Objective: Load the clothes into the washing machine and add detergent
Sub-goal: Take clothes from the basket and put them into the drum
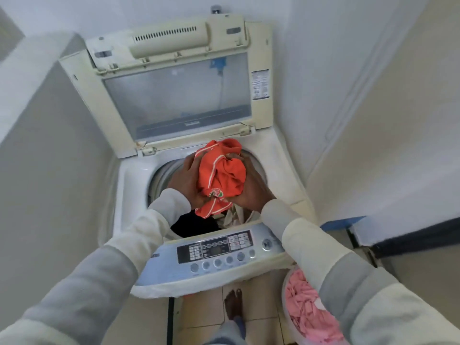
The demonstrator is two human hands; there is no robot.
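Left hand (185,179) and right hand (252,186) clamp a bunched orange cloth garment (221,178) above the open cream top-loading washing machine (281,185).

The garment (220,178) bunched between my hands is bright orange with thin white stripes and a small red, green and white badge. My sleeves (139,235) are banded pale grey and cream. The washing machine (129,185) is yellowed cream, its control panel (214,250) light blue-grey with a black display block and round grey buttons. The clothes in the basket (306,310) are pink. The floor tiles (204,317) are beige.
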